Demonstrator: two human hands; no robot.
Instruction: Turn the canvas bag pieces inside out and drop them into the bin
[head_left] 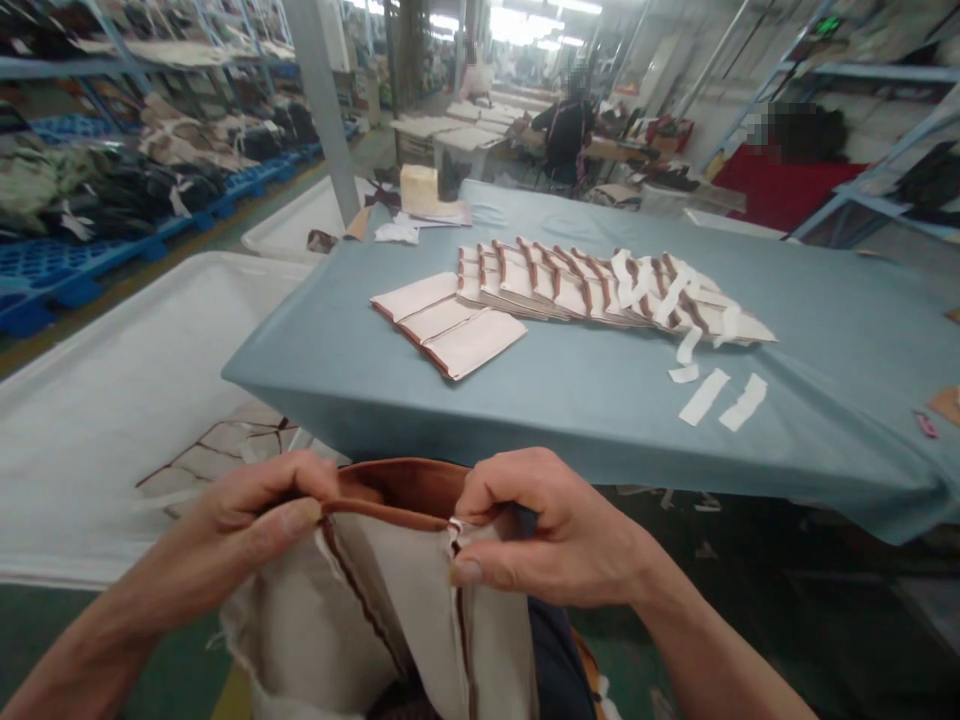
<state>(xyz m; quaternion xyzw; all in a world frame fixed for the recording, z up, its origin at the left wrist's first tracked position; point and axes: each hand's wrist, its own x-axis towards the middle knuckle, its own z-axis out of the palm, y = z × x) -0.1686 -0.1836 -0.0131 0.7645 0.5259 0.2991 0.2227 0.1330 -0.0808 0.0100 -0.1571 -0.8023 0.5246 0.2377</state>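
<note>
Cream cloth piece (416, 580) with a brown upper edge (390, 513), held up between two bare hands in front of the near side of a blue-covered counter (585, 410). The left hand (274, 515) pinches the brown edge between thumb and fingers, at the top of a dark seam. The right hand (544, 530) grips the top of a second seam (460, 610), its thumb on the near face and its fingers curled behind; a short ruffled white bit shows at this grip. The cloth hangs below both hands in folds, with a brown inner surface visible behind the edge. On the counter, a row of overlapping cream panels (517, 275) with brown edging runs from the middle toward the right, and one panel set (450, 325) lies flat at its left end. White strips (703, 396) lie across the right part of the row and on the counter nearer the viewer. A pale yellow block (419, 188) stands at the far left corner. Left of the counter is a white bin (97, 430) containing cream pieces with dark edging (214, 455). Farther back, a person in dark clothing (568, 140) is visible.
</note>
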